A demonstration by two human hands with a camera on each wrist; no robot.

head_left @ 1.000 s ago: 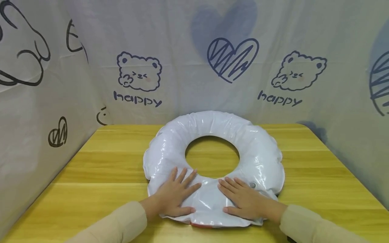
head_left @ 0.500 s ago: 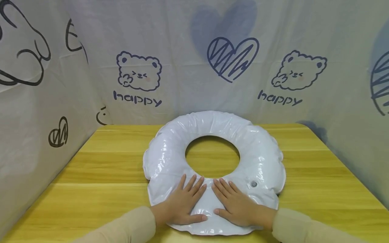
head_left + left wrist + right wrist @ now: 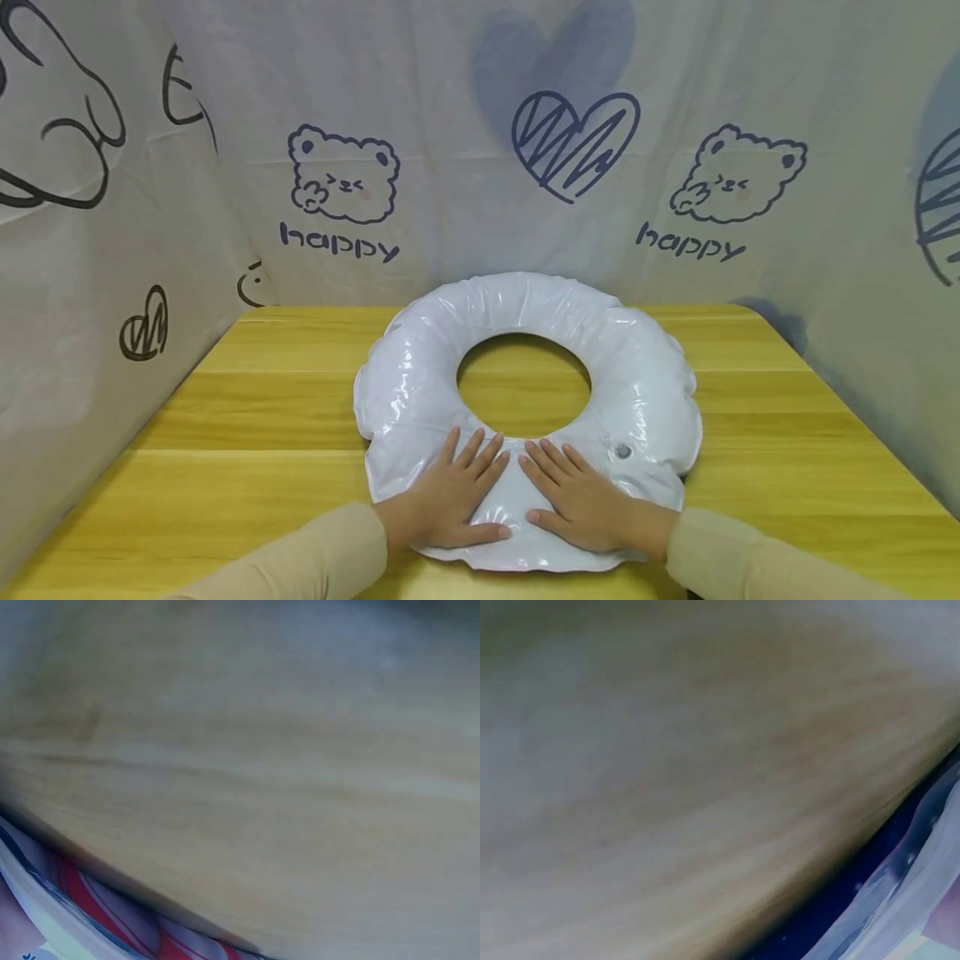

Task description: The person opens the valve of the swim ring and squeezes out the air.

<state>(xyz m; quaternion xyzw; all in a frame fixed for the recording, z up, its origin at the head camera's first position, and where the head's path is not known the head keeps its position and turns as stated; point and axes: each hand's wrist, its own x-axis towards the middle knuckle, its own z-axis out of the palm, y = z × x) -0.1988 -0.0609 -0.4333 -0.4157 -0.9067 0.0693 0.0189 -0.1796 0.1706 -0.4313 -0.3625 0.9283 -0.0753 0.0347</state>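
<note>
You have both hands laid on the near part of a white inflatable ring (image 3: 648, 379), which lies flat in the middle of the wooden surface (image 3: 240, 475). Your left hand (image 3: 459, 497) is palm down, its fingers straight and spread, the thumb pointing inward. Your right hand (image 3: 581, 502) mirrors it, with its fingers a little closer together and its thumb also turned in. Neither is gripping anything; both simply rest on the plastic, just beside each other, with a narrow strip of ring showing between them. Your fingertips reach close to the rim of the round hole, and the wood shows through it.

To the right of your right hand you can see a small grey valve (image 3: 623, 451) on the ring (nothing of yours touches it). The plastic is glossy and puckered along its outer seam. You wear pale sleeves (image 3: 333, 546) down to the wrists. Behind the surface hangs a light cloth (image 3: 442, 208) printed with hearts, bears and the word "happy". Your wrist views are blurred, showing mostly wood grain, with red bands (image 3: 94, 904) low in the left one.
</note>
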